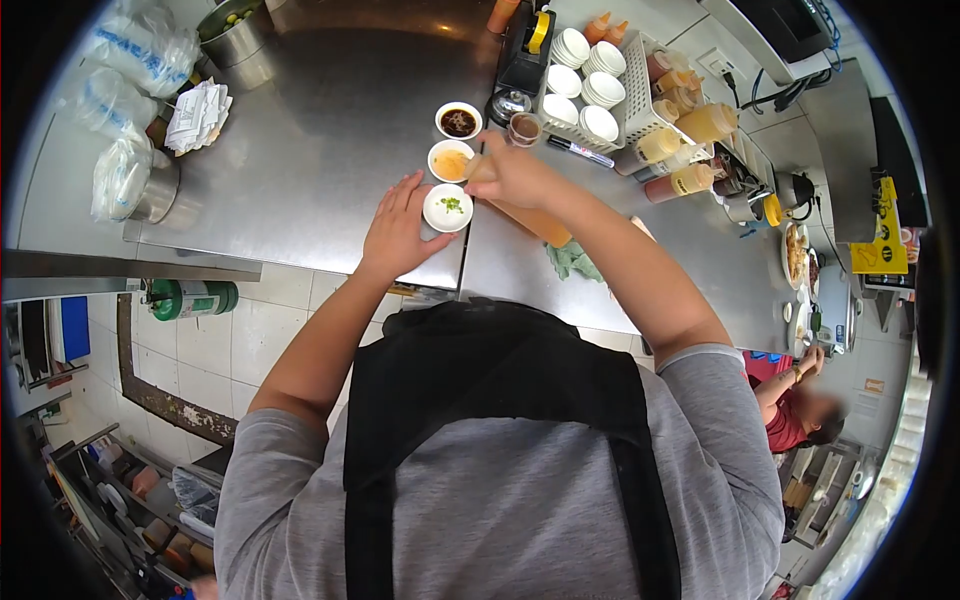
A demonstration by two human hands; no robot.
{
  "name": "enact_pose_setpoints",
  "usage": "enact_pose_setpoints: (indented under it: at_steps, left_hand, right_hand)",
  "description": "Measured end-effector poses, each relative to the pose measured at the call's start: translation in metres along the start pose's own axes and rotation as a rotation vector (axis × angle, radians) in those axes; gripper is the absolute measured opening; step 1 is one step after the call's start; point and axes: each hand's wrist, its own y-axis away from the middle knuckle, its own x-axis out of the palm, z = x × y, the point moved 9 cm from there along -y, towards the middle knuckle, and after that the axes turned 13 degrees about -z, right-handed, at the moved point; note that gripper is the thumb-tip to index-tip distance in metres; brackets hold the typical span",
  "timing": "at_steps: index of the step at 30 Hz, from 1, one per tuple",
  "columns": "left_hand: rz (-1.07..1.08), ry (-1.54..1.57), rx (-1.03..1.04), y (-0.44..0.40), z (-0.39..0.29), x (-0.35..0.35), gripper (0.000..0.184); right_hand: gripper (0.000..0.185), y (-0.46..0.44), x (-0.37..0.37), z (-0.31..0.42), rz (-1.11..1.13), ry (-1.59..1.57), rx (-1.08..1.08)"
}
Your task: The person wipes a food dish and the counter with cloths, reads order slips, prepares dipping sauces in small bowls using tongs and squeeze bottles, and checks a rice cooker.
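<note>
My left hand (pixel 398 228) has its thumb and forefinger around the side of a small white bowl (pixel 434 218) with chopped green onion in it. Just beyond it is a second bowl (pixel 433 172) with orange-yellow sauce. My right hand (pixel 518 174) pinches a small translucent cup (pixel 479 168), tilted at that bowl's right edge; its contents are hard to make out. Farther off stands a bowl of dark sauce (pixel 459 122). Partly hidden under my right forearm is an orange bottle (pixel 540 224).
A lidded cup (pixel 524 128) and a marker (pixel 580 151) lie near a white basket (pixel 630 120) of stacked bowls. Several sauce bottles (pixel 684 184) stand at right. A green cloth (pixel 574 262) lies near the edge. Papers (pixel 198 117) are at left; another person (pixel 795 410) is at far right.
</note>
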Motion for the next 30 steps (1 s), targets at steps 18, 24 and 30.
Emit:
enact_pose_setpoints:
  at_steps: [18, 24, 30]
  left_hand:
    - [-0.002, 0.013, -0.001, 0.0, -0.001, -0.001, 0.075]
    - [0.005, 0.002, -0.004, -0.001, -0.004, -0.003, 0.074]
    - [-0.021, 0.021, 0.004, 0.0, -0.004, -0.006, 0.075]
  right_hand:
    - [0.063, 0.039, 0.018, 0.052, 0.281, 0.472, -0.154]
    - [0.063, 0.047, 0.013, 0.038, 0.209, 0.328, -0.119]
    - [0.074, 0.07, 0.004, 0.033, -0.033, -0.22, -0.008]
